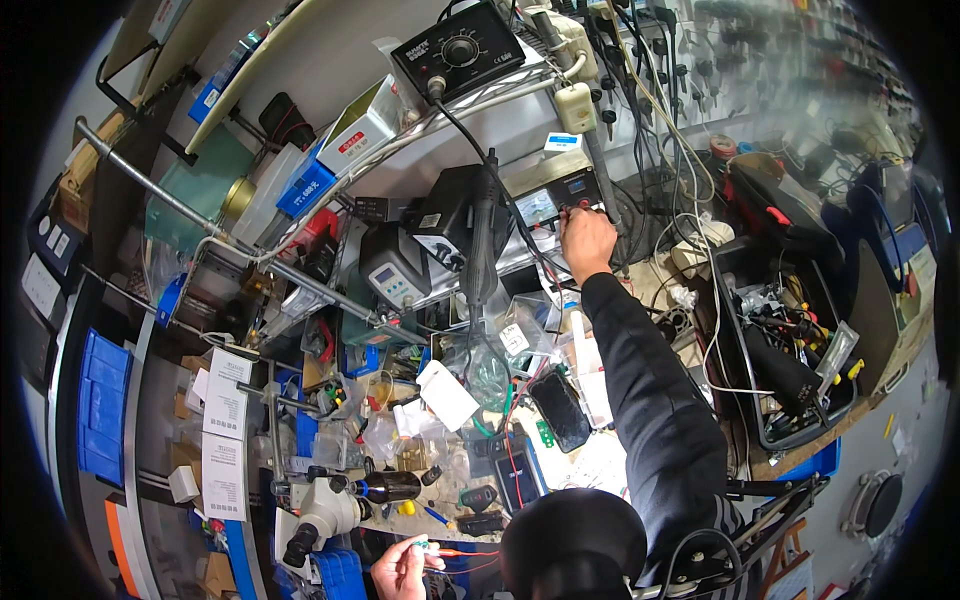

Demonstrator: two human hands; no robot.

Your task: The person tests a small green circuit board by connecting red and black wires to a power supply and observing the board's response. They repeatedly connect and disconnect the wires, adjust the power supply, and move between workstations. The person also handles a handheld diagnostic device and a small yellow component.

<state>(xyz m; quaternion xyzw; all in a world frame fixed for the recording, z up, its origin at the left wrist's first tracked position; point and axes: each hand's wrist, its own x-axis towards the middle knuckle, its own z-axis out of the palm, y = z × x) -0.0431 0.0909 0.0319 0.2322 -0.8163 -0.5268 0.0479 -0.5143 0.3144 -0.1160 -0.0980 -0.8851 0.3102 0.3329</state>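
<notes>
Stretched far out, my right hand (588, 244) has its fingertips closed on the front-panel knob of a bench power supply (576, 186) with a small screen. The knob is mostly hidden by the fingers. At the lower edge my left hand (402, 570) pinches a small green and white piece (428, 547), too small to name surely. A red probe (460, 553) with a thin red lead meets that piece from the right. A round black shape (572, 540) covers part of the bench beside it. Two dark phones, one upper (560, 408) and one lower (517, 477), lie between my hands.
A microscope (325, 515) stands left of my left hand. A hot-air handle (482, 235) hangs on its cable below a black control box (459, 52). An open toolbox (790, 350) full of tools is at right. Loose cables hang beside my right arm. Bags and parts clutter the bench.
</notes>
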